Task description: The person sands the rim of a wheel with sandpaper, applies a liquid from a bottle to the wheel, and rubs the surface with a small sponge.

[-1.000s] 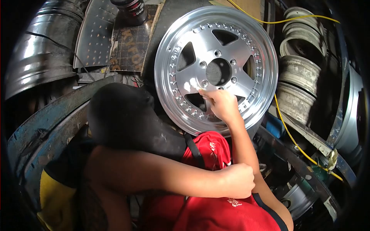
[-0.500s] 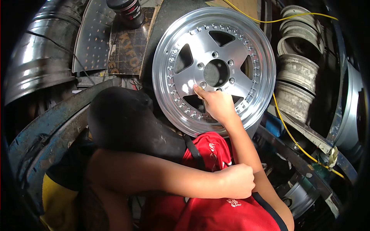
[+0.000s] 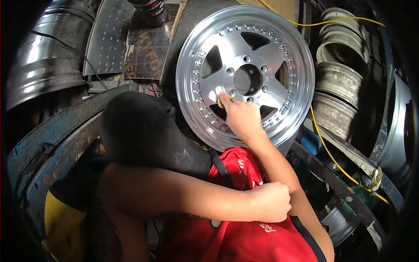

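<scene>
A polished metal wheel rim (image 3: pixel 270 65) faces up, with triangular openings, a round center hole and small bolts around its face. My right hand (image 3: pixel 242 118) reaches over its lower left part, index finger extended onto a spoke. Under those fingers a small yellowish pad (image 3: pixel 224 101) shows, pressed on the rim beside a lug hole. My left arm crosses in front of the red shirt (image 3: pixel 196 240). My left hand (image 3: pixel 271 201) is closed in a fist against my right forearm near the elbow, with no object showing from it.
A dark tub (image 3: pixel 150 12) stands on a printed board (image 3: pixel 146 48) at the upper left. Worn rims (image 3: pixel 336 83) are stacked at the right, near a yellow cord (image 3: pixel 325 137). A large metal drum-like piece (image 3: pixel 52 56) and blue metal edges (image 3: pixel 56 126) lie at left.
My right index finger and the pad have shifted slightly up along the spoke. The whole view has shifted a little; my left fist stays by the right forearm.
</scene>
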`<state>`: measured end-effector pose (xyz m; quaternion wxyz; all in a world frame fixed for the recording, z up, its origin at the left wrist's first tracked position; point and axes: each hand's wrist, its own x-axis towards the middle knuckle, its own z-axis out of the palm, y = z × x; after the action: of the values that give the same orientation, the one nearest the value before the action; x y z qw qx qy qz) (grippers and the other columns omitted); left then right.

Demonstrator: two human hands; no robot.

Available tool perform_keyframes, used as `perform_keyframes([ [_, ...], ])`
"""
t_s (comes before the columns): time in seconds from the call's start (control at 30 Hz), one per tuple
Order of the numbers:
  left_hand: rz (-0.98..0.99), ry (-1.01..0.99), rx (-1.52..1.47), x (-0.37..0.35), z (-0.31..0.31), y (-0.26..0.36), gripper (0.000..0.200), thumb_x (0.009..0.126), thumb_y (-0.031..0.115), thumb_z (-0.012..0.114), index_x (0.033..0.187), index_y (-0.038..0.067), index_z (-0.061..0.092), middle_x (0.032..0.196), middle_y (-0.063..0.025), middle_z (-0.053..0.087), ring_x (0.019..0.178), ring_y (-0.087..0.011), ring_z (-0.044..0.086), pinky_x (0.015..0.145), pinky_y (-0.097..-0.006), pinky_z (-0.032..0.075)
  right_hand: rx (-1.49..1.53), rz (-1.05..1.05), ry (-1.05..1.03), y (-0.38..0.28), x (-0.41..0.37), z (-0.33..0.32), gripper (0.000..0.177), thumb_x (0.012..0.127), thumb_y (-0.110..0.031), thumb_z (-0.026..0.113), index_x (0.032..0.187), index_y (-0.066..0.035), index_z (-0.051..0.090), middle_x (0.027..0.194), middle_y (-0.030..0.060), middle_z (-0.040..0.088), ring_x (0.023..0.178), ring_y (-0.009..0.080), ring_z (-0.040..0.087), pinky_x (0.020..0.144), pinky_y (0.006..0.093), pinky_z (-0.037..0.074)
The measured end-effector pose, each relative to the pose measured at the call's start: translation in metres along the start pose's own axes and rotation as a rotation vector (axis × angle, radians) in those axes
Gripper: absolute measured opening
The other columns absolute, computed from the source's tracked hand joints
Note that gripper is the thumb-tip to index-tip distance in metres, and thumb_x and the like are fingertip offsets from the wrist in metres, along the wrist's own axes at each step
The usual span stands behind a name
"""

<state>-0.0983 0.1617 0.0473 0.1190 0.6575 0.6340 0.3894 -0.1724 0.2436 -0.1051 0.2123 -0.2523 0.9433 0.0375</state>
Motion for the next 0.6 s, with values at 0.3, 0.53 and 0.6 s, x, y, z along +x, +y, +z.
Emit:
perform_keyframes([
  [0.3,0.004,0.002,0.001,0.000,0.000,0.000,0.008,0.079,0.017,0.073,0.073,0.014,0.078,0.070,0.0017,0.073,0.070,-0.0181,0.072,0.052,-0.0338,0.047,0.085,-0.050,-0.060,0.017,0.000,0.002,0.054,0.089,-0.011,0.059,0.143,-0.014,0.059,0.076,0.0131,0.071,0.066,0.0327,0.071,0.062,0.0452,0.055],
  [0.53,0.005,-0.009,0.016,0.003,0.006,0.001,0.008,0.080,0.017,0.073,0.075,0.015,0.079,0.072,0.0015,0.074,0.071,-0.0188,0.072,0.054,-0.0334,0.049,0.137,-0.067,-0.029,0.028,-0.001,-0.003,0.054,0.089,-0.009,0.061,0.140,-0.025,0.062,0.083,0.0132,0.071,0.071,0.0358,0.070,0.064,0.0472,0.055],
  [0.6,0.013,-0.027,0.009,0.002,0.005,0.002,0.008,0.080,0.017,0.073,0.075,0.015,0.079,0.073,0.0014,0.074,0.072,-0.0189,0.072,0.054,-0.0336,0.049,0.228,0.026,0.032,0.021,0.001,-0.019,0.054,0.088,-0.009,0.061,0.137,-0.030,0.065,0.085,0.0117,0.073,0.070,0.0352,0.070,0.064,0.0472,0.056],
])
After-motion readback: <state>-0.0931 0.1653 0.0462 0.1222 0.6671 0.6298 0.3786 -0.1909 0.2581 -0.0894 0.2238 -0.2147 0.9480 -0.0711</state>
